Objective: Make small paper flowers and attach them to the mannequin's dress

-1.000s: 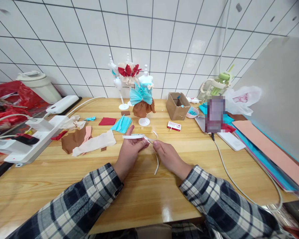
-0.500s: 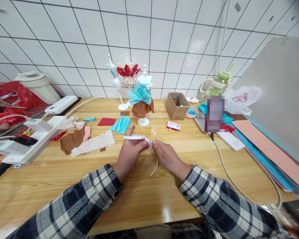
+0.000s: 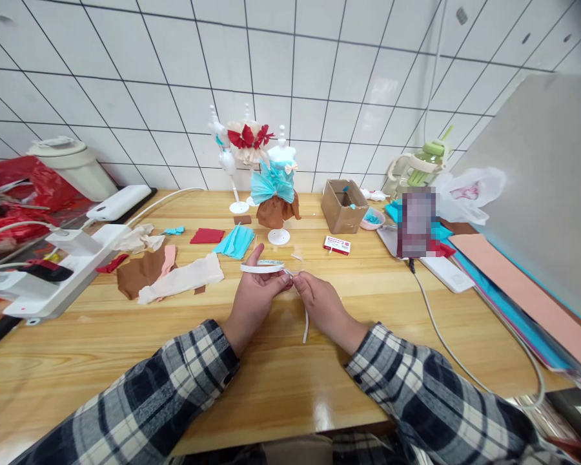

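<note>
My left hand [image 3: 254,294] grips a flat white roll of tape [image 3: 262,265] between thumb and fingers, above the wooden table [image 3: 281,374]. My right hand [image 3: 319,303] pinches the loose white strip [image 3: 305,323] that comes off the roll; the strip hangs down towards the table. The two hands nearly touch at the fingertips. Behind them stands a small mannequin in a turquoise and brown paper dress [image 3: 275,190], with a second one bearing red bows [image 3: 244,145] further back.
Scraps of brown, cream, red and turquoise paper [image 3: 174,261] lie left of my hands. A small cardboard box [image 3: 343,205], a red-white packet [image 3: 337,245] and a phone [image 3: 417,221] on a cable are to the right. A power strip [image 3: 62,271] sits at left, coloured sheets [image 3: 523,290] at right.
My hands have drawn slightly closer together and lifted a little; the hanging strip has swung to a more upright line. Nothing else on the table has moved.
</note>
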Demonstrator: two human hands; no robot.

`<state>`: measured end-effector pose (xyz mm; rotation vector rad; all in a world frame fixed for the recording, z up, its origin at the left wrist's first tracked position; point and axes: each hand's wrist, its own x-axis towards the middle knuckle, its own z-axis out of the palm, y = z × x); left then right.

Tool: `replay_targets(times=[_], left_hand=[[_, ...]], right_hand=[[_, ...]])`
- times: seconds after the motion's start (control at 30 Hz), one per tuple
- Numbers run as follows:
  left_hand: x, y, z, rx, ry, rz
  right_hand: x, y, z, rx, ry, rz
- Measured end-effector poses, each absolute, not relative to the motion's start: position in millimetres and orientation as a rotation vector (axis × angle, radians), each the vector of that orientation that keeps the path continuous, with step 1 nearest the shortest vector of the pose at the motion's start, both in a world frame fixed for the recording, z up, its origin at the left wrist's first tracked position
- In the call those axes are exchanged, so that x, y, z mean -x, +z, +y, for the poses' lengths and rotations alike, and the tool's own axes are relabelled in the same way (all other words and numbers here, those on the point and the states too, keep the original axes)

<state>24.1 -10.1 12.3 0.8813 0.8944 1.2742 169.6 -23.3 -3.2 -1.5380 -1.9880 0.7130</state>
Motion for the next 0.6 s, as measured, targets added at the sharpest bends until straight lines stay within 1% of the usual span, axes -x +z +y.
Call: replay_targets(times=[0.17,0.33,0.47,0.6], left_hand=[[-23,10,-11,-0.862,1.261,0.897],[-19,9,-8,-0.843,1.158,0.878],[-20,10,-7,-0.877,1.192,0.929],[-22,11,-7,-0.908,1.213,0.963]], right_hand=[[-170,0,-24,1.572,0.703,-2.027],[-173,5,-25,1.621,0.67,-2.105],[-173,8,-26,1.686,0.609,-2.143],[-172,8,-26,1.688,0.632,-2.125]])
